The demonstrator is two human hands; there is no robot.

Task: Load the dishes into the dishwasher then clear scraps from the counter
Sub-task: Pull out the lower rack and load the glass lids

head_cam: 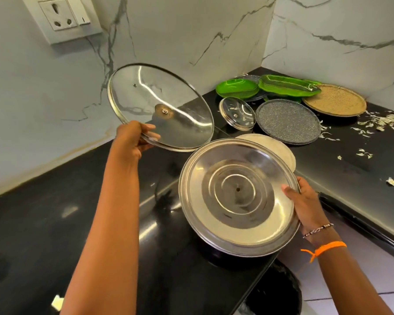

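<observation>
Your left hand (132,138) fingers pinch the lower rim of the large glass lid with a steel band (160,105), tilted up above the black stone surface (32,223). Your right hand (305,203) fingers curl round the edge of the round stainless steel lid (237,196), thumb on its face, held over the surface's front edge. Keep both rims firmly pinched and apart so glass doesn't strike steel. The speckled grey plate (288,121), green dishes (237,87) and pale scraps (382,121) wait behind.
</observation>
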